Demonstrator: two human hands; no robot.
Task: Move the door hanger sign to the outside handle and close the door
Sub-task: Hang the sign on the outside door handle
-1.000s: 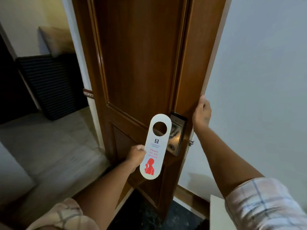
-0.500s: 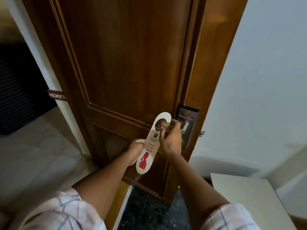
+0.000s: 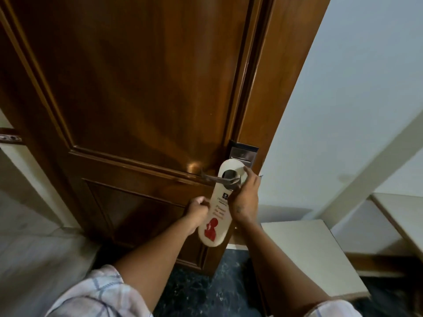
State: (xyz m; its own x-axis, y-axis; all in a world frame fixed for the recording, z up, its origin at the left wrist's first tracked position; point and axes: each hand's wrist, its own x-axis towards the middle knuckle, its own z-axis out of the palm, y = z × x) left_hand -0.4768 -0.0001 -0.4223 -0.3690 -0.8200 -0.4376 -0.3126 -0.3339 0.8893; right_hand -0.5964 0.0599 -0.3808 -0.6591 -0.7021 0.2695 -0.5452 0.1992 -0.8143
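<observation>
The door hanger sign (image 3: 217,209) hung tilted against the wooden door (image 3: 137,88), its round hole at the top threaded over the metal lever handle (image 3: 217,178), which pointed away to the left from the lock plate (image 3: 242,154). The sign's lower end, printed with a red figure, slanted down and leftward between the two hands.

The left hand (image 3: 198,208) was closed on the sign's left edge about halfway down its length, fingers curled round the card, with the red figure just below that hand and the lever above it. The right hand (image 3: 245,200) gripped the sign's upper right part, one finger stretched up along the rim of the loop beside the hole, the thumb side pressed against the card near the small printed logo. Both hands touched the sign, one on each side, and lay close together.

The door stood open, its edge just right of the right hand, with a pale wall (image 3: 343,99) beyond it. Below the right forearm lay a white flat surface (image 3: 304,255), and dark speckled floor (image 3: 201,291) showed between the forearms. Checked sleeves (image 3: 98,294) covered the upper arms at the lower edge of the view.
</observation>
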